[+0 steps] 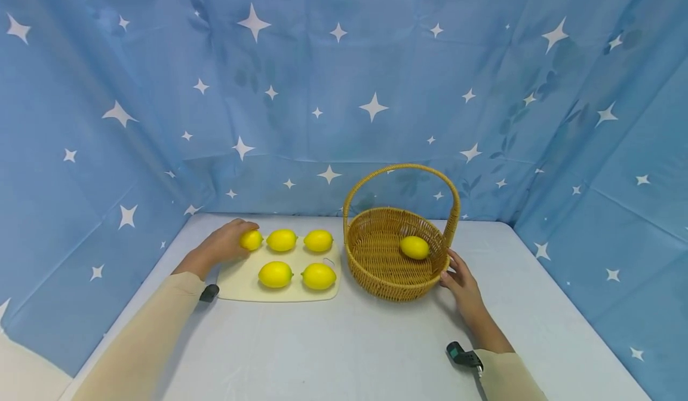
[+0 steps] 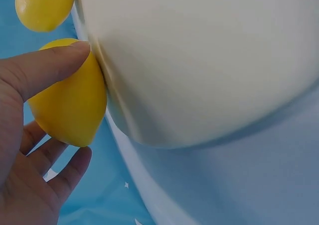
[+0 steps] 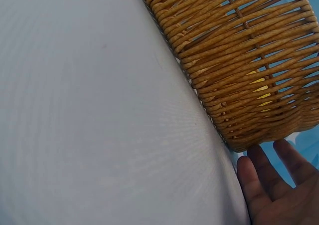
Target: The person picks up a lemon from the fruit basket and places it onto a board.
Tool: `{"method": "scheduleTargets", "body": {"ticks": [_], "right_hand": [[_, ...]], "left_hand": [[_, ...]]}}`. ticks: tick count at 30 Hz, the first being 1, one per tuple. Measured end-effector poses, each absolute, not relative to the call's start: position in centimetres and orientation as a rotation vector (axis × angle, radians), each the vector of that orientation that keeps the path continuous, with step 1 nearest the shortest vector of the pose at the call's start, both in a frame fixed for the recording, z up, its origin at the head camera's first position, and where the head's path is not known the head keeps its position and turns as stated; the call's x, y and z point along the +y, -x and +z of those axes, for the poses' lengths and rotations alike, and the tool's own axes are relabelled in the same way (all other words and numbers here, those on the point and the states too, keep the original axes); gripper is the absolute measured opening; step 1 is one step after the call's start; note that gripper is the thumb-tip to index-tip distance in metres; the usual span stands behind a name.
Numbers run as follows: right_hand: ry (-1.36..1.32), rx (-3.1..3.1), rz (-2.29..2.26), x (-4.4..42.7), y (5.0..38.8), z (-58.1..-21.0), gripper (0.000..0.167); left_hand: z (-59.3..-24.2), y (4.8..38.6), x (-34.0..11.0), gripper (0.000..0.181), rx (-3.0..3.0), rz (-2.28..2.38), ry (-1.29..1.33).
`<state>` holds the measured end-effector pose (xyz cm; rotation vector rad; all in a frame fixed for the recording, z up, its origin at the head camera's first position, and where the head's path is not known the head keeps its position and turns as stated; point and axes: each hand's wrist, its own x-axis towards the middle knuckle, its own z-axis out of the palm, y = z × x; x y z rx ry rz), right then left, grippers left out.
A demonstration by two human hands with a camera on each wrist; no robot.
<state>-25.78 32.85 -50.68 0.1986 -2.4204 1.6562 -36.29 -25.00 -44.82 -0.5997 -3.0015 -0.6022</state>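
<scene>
At the far left corner of a pale cutting board [image 1: 242, 282], my left hand [image 1: 228, 242] grips a yellow lemon [image 1: 251, 240]. In the left wrist view the thumb [image 2: 55, 68] lies across this lemon [image 2: 75, 105], and the other fingers are behind and below it. A woven basket [image 1: 376, 281] with a tall arched handle stands right of the board and holds one lemon [image 1: 414, 247]. My right hand [image 1: 466, 287] touches the basket's right side. The right wrist view has its extended fingertips against the wicker wall [image 3: 239, 80].
More lemons lie on the board: two along the back, a middle one [image 1: 282, 240] and a right one [image 1: 318, 241], and two in front [image 1: 276, 274]. A white-covered table [image 1: 322, 347] carries everything. Blue star-patterned curtains [image 1: 301, 132] enclose its back and sides.
</scene>
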Motion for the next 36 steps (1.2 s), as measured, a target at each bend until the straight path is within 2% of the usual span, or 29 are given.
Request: {"method": "scheduleTargets", "body": {"ticks": [9, 18, 25, 36], "right_hand": [[-0.217, -2.414, 1.658, 32.7, 25.5, -50.7, 0.062], [-0.232, -2.417, 1.654, 32.5, 25.6, -50.5, 0.061], [-0.205, -2.425, 1.649, 33.0, 25.6, -50.4, 0.062], [-0.206, -2.423, 1.691, 32.8, 25.6, -50.3, 0.065]], "left_hand": [[-44.5, 36.7, -24.9, 0.069, -2.979, -0.563, 0.684], [-42.1, 35.0, -23.7, 0.058, -2.928, -0.503, 0.702], [-40.2, 33.1, -20.0, 0.057, -2.877, -0.495, 0.778], [-39.1, 30.7, -14.2, 0.050, -2.742, -0.386, 1.057]]}}
